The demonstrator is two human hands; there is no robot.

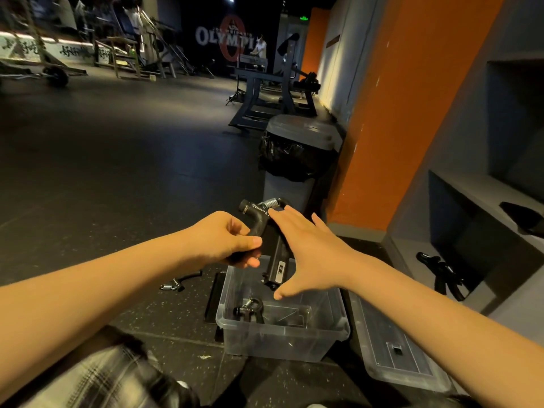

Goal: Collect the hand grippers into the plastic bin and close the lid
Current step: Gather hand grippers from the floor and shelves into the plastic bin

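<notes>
On the dark back wall, at the upper centre of the frame, large white letters (224, 36) read "OLYMPI" over a red ring, and the end of the word is cut off by a grey panel. A green sign glows above that panel, too small to read. In the middle of the frame the left hand (226, 240) is closed around one handle of a black hand gripper (259, 214), thumb and fingers pinching it; the palm hides the handle's lower end. The gripper's coiled steel spring shines at the top, beside a row of pale marks too fine to read. Its other handle slopes down to a white label with dark marks I cannot make out. The right hand (306, 248) is spread wide, fingers apart, just beside that handle and partly covering it; whether it touches is unclear. Both hover over the clear plastic bin (282, 328) at lower centre, which rests on speckled rubber flooring and contains a second gripper (250, 309), black with a metal spring. The translucent lid (394, 348) lies flat to the right of the bin. A third gripper (179, 282) lies on the floor to the bin's left. A grey waste bin (297, 160) with a black liner stands behind, against an orange wall.
</notes>
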